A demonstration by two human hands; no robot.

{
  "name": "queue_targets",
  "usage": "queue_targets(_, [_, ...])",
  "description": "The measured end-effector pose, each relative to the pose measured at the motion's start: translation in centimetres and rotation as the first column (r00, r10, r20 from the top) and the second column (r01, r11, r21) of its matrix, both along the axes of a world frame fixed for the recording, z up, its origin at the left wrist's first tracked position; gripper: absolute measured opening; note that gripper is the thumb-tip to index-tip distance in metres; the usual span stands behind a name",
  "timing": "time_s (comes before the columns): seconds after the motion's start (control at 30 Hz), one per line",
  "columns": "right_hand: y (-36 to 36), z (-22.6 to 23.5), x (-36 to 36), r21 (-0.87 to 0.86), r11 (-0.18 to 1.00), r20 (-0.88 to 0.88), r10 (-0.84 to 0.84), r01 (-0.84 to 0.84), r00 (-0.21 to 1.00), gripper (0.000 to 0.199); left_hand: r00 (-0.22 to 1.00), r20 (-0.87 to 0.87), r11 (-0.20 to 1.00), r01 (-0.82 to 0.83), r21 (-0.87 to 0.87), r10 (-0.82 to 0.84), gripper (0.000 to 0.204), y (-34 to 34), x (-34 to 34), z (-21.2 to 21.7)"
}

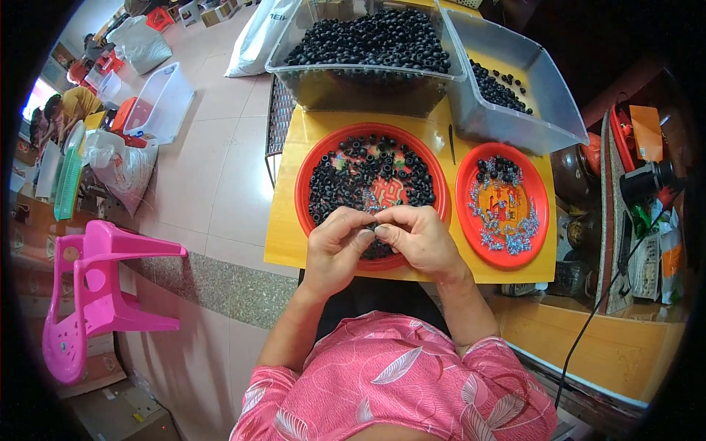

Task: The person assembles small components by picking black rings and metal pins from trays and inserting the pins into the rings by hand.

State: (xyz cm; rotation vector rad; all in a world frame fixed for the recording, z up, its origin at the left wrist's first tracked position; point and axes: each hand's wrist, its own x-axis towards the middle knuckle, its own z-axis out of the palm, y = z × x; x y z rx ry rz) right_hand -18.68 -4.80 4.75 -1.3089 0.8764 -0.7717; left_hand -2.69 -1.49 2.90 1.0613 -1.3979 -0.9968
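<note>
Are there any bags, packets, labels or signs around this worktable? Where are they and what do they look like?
White plastic sack: on the floor at top, beside the clear bin, dark print.
Tied whitish bag: floor, upper left.
Printed packets: right edge, white, green and orange, too blurred to make out.

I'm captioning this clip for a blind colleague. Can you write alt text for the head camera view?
A person's left hand and right hand meet fingertip to fingertip over a large red plate of small black rings on a yellow table. A smaller red plate of black rings and silvery bits sits right; two clear bins of black rings stand behind.
</note>
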Motion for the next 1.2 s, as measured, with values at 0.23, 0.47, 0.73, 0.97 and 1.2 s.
queue_targets(0.23, [-0.2, -0.7, -0.4, -0.112, 0.994, 0.027, -0.013, 0.016, 1.0, 0.008, 0.989, 0.134, 0.997, -0.047, -0.059, 0.055, 0.011, 0.4, -0.5, -0.3])
queue_targets(0.47, [-3.4, -2.2, -1.0, -0.552, 0.825, -0.201, -0.275, 0.123, 0.94, 0.011, 0.778, -0.623, 0.921, 0.176, 0.347, 0.086, 0.017, 0.4, 0.1, -1.5])
queue_targets(0.73, [-1.3, 0.1, 0.3, -0.058, 0.99, 0.049, -0.13, 0.132, 0.99, 0.008, 0.531, -0.844, 0.897, 0.338, 0.285, 0.069, 0.021, 0.9, 0.7, -1.8])
queue_targets(0.97, [0.7, 0.4, 1.6, -0.067, 0.996, 0.11, -0.054, 0.061, 0.992, 0.002, 0.575, -0.816, 0.9, 0.327, 0.29, 0.054, 0.02, 1.4, 0.2, -1.2])
queue_targets(1.2, [0.5, 0.5, 0.7, 0.088, 0.993, 0.122, 0.062, -0.073, 0.991, 0.008, 0.68, -0.733, 0.9, 0.323, 0.292, -0.007, 0.019, 2.3, 0.0, -1.4])
